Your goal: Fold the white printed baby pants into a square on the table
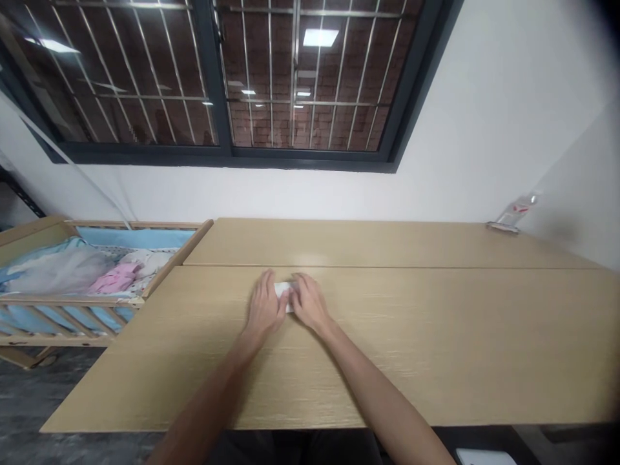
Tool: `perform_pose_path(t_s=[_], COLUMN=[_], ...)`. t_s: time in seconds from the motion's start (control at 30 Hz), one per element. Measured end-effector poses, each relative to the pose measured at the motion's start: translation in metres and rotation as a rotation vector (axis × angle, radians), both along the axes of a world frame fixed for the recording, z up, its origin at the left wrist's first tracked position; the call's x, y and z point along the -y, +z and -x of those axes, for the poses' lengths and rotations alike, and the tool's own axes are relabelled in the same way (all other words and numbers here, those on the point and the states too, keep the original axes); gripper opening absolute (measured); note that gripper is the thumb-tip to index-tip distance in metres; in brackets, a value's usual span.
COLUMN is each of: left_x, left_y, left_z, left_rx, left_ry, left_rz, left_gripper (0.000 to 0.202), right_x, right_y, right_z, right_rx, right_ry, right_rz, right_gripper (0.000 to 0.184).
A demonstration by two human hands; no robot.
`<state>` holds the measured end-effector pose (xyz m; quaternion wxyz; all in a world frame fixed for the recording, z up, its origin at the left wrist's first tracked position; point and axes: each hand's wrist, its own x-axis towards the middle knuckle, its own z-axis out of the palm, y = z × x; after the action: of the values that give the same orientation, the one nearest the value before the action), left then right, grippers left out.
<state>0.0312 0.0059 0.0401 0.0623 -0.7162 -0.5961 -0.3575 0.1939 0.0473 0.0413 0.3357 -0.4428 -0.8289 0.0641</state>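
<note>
— What are the fingers doing?
— Those of the left hand (264,306) and the right hand (310,305) are bent around a small white piece of paper (280,289), with both thumbs turned in over it. I can't tell whether they pinch it or only press.
— Where does the paper lie?
— Between the hands, left of the middle of the table (436,336), just on the near side of the long seam (411,267). It seems to be paper; the fingers cover much of it.
— Why hold it from both sides?
— Probably to keep something so small steady, with the flat top as support.
— And farther out?
— At the far right, a clear bottle (522,207) leans in the view near the wall (489,129), perhaps put there to be out of the way. To the left, a crib (157,284) adjoins the table; its rails likely keep the bedding (61,268) and pink cloth (115,278) in. A barred window (310,159) is above the far side.
</note>
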Motion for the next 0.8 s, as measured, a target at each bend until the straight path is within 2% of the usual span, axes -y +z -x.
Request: perform_pose_path(t_s=[0.07,0.17,0.27,0.43,0.6,0.8], left_x=[0.003,0.004,0.004,0.005,0.004,0.004], left_y=[-0.008,-0.018,-0.023,-0.025,-0.031,-0.04], left_z=[-0.01,-0.02,-0.02,-0.011,-0.001,0.009], left_rx=[-0.024,-0.068,-0.093,-0.152,-0.196,-0.189], left_ry=[-0.134,-0.181,-0.15,-0.09,-0.079,0.031], left_rz=[0.015,0.143,0.222,0.264,0.255,0.229], left_gripper=[0.066,0.069,0.072,0.078,0.074,0.075], right_x=[0.002,0.001,-0.001,0.002,0.004,0.004], right_y=[-0.006,-0.018,-0.025,-0.02,-0.015,-0.013], right_z=[0.004,0.006,0.005,0.008,0.007,-0.006], right_rx=[0.141,0.261,0.3,0.343,0.355,0.307], right_ry=[0.16,0.259,0.239,0.155,0.096,0.085], right_rz=[0.001,0.028,0.043,0.075,0.154,0.234], right_gripper=[0.058,0.065,0.067,0.063,0.067,0.069])
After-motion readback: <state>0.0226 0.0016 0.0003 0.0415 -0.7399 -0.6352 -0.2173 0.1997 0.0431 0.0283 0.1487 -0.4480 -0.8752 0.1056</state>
